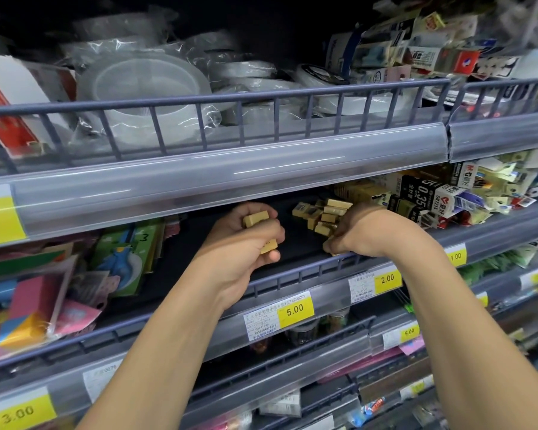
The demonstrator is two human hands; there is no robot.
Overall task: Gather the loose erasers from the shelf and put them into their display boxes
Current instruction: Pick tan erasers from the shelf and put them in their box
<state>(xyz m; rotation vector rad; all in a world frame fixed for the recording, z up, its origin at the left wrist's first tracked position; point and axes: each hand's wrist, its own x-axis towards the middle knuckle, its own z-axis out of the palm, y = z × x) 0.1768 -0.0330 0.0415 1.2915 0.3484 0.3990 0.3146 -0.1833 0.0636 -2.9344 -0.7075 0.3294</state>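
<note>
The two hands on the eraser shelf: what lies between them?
In the head view, only bare dark shelf floor lies between the left hand and right hand; the loose erasers lie farther back.

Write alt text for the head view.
Two bare hands reach into a dark store shelf: the left hand grips several small tan erasers, while the right hand pinches one from a loose tan eraser pile behind the grey wire rail.
</note>
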